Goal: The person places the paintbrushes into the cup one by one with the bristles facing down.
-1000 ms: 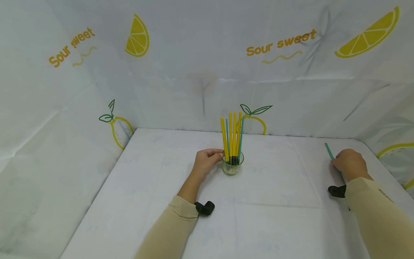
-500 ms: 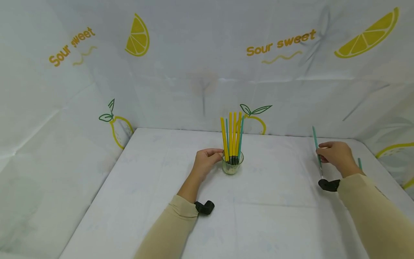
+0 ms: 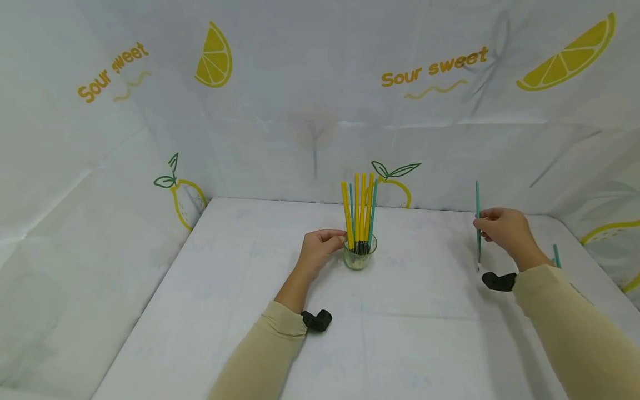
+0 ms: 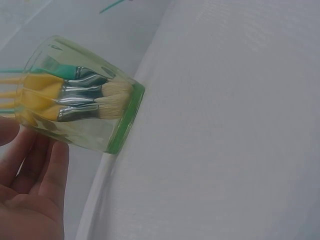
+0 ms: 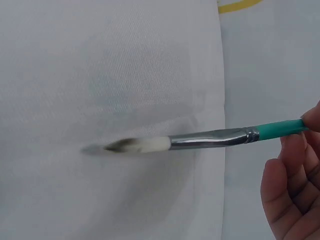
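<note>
A clear greenish glass cup stands upright at mid-table, holding several yellow-handled and teal-handled paintbrushes. Their pale bristles point down inside it, as the left wrist view shows through the glass. My left hand pinches the cup's rim from the left, the thumb partly cut off in the wrist view. Away to the right, my right hand pinches a teal paintbrush by its handle. This brush is held nearly upright, with its silver ferrule and pale, dark-tipped bristles pointing down near the table.
Another teal handle shows beyond my right forearm, its other end hidden by the sleeve. A white cloth covers the table. Behind the table's back edge hangs a white sheet with lemon prints.
My right hand has lifted the teal paintbrush from the table's right side and carried it left, turning it more upright. My left hand has stayed at the cup.
</note>
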`<state>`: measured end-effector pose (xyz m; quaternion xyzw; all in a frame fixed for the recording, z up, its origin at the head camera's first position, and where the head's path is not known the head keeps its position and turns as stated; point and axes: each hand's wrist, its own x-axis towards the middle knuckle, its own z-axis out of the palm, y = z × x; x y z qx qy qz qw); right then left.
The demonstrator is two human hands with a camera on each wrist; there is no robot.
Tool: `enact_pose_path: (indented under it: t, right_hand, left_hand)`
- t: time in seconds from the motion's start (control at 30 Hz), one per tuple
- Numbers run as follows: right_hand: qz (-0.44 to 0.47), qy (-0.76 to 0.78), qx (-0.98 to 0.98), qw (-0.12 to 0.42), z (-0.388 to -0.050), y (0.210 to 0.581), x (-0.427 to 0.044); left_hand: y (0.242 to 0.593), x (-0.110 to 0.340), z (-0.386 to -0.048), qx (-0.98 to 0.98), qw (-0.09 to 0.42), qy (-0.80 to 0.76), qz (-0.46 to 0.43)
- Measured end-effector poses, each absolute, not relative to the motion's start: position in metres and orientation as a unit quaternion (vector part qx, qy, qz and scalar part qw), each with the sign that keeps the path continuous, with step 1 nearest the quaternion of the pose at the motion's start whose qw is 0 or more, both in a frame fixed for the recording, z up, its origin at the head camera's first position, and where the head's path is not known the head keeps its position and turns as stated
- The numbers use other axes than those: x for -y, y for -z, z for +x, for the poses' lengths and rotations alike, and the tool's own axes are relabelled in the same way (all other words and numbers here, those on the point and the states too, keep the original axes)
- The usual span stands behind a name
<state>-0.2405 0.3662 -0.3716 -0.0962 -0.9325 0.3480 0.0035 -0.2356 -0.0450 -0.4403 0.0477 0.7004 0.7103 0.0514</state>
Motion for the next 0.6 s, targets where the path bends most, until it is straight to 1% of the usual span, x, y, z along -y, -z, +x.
enact_pose_path:
  t: [0.2,0.4,0.6]
  right_hand:
    - [-0.088,-0.349,0.932,0.03,-0.241,0.367,-0.352]
    - [-0.05,-0.361,0.929,0.06,-0.239,0.359,-0.33]
    - [-0.03,-0.365,0.928,0.069,-0.239,0.348,-0.302]
  left_hand:
    - [0.44,0.045,-0.236,-0.701,0.056,-0.709,0.045]
    - [0.44,0.046,-0.237,-0.702,0.061,-0.708,0.043]
    - [0.441,0.045,-0.236,-0.702,0.053,-0.709,0.046]
